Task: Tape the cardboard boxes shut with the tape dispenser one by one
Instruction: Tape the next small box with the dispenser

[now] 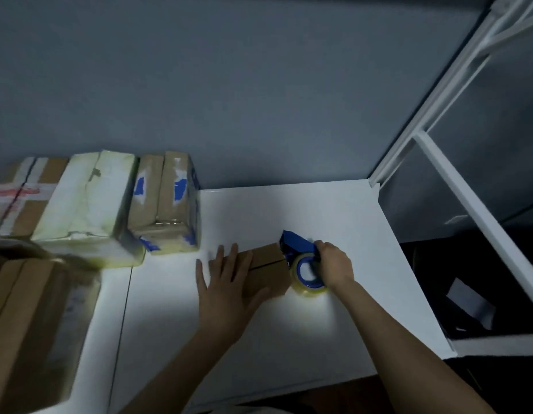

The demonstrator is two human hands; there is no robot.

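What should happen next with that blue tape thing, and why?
Probably pull the tape dispenser left along the open seam of the small box: the right hand holds it at the seam's right end while the left hand steadies the box.

small box (268, 265) mid frame on the desk (289, 210). left hand (226, 291) flat on its left part, tape dispenser (302, 261) against its right end, right hand (334, 264) gripping the dispenser. row of three boxes (89, 201) mid left, behind. larger box (29, 324) lower left. shelf frame (438, 162) at right edge.
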